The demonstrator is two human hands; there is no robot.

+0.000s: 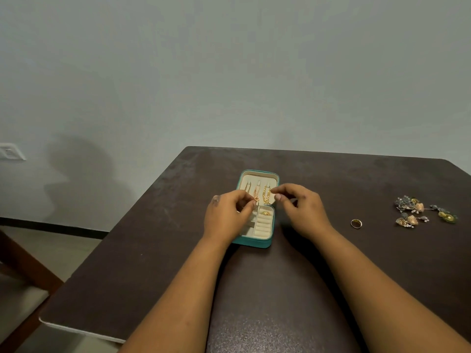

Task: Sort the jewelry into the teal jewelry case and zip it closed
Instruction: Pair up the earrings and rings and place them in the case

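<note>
My left hand pinches a gold chain's end over the open teal zip-around jewelry case, probably to tuck it in; my right hand, fingertips pinched together, steadies nearby. Further right, a loose gold ring and ornate earrings wait on the dark table.

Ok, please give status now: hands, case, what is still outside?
Left hand pinching a gold chain in the open teal case. Right hand pinched, hold unclear. Ring, earrings on table.
</note>
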